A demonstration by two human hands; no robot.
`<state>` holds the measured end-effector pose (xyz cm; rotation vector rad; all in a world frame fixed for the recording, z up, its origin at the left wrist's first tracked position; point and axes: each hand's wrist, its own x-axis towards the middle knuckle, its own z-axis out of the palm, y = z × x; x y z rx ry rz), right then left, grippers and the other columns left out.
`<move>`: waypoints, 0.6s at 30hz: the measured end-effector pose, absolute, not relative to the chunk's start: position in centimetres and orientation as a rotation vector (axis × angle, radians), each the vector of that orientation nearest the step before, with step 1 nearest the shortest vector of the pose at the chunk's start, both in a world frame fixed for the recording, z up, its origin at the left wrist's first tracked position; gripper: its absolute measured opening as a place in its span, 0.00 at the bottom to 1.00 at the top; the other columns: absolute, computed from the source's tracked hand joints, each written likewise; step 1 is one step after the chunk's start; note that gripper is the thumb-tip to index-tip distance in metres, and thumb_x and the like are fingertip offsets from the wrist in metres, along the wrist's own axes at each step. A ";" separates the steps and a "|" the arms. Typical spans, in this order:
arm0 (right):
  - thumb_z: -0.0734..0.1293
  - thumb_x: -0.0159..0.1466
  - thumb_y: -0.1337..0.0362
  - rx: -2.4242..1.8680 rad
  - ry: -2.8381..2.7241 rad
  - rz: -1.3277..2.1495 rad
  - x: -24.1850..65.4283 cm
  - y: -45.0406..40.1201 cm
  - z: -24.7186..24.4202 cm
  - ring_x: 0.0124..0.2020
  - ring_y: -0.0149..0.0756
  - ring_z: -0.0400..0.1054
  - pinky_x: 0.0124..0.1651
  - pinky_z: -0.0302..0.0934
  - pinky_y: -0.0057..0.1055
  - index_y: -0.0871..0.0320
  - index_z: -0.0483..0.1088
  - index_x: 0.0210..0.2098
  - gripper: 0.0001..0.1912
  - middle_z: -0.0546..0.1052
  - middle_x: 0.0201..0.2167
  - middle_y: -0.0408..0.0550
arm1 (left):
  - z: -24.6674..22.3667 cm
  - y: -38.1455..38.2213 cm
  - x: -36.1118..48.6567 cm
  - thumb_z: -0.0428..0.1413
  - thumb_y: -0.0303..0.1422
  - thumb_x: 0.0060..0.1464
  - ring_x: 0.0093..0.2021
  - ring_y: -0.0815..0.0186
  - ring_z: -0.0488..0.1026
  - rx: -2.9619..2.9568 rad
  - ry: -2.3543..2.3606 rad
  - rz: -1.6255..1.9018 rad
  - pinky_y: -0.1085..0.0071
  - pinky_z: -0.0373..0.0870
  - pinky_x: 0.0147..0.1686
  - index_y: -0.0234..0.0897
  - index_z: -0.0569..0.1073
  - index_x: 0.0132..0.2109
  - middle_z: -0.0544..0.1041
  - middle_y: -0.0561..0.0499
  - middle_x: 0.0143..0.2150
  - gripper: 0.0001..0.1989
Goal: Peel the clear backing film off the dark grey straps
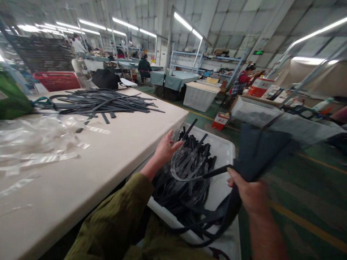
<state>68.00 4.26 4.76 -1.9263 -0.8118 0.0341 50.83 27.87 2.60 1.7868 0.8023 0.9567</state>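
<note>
My left hand [166, 148] is over the left edge of a white bin [225, 144], its fingers apart. From near that hand a strip with clear film on it [176, 171] curves down and right, turning dark toward my right hand [248, 191]. My right hand is closed on dark fabric [252, 151], a wide piece that fans out above it and hangs down below. Many dark strips [189, 159], some with shiny film, fill the bin. Another pile of dark strips [108, 101] lies on the table at the left.
The pale table [121, 151] borders the bin on the left, with crumpled clear film [40, 141] on it. Behind stand a red basket [56, 80], a black bag [107, 78] and a white crate [200, 96]. A person [242, 80] works at the right; others are farther back.
</note>
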 end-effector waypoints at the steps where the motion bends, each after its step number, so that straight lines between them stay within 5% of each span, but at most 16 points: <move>1: 0.72 0.55 0.52 -1.956 -0.807 0.066 67.5 5.5 3.5 0.15 0.40 0.70 0.18 0.63 0.31 0.55 0.70 0.15 0.19 0.74 0.13 0.47 | 2.1 27.8 50.3 0.60 0.42 0.55 0.48 0.54 0.76 1.742 0.820 0.981 0.64 0.71 0.44 0.33 0.62 0.66 0.68 0.34 0.64 0.36; 9: 0.67 0.59 0.56 -1.878 -1.032 0.361 63.5 14.6 -7.2 0.13 0.38 0.69 0.19 0.64 0.30 0.58 0.76 0.33 0.12 0.72 0.12 0.40 | -6.7 22.8 37.6 0.60 0.50 0.51 0.47 0.56 0.79 1.445 1.046 0.880 0.61 0.76 0.46 0.40 0.63 0.63 0.74 0.40 0.59 0.36; 18: 0.65 0.62 0.60 -1.659 -1.252 0.481 59.6 19.0 -10.1 0.28 0.37 0.76 0.35 0.70 0.30 0.58 0.74 0.36 0.09 0.80 0.29 0.46 | -13.6 14.7 26.9 0.63 0.57 0.43 0.55 0.48 0.75 1.128 1.288 0.889 0.56 0.71 0.59 0.44 0.67 0.60 0.77 0.46 0.57 0.40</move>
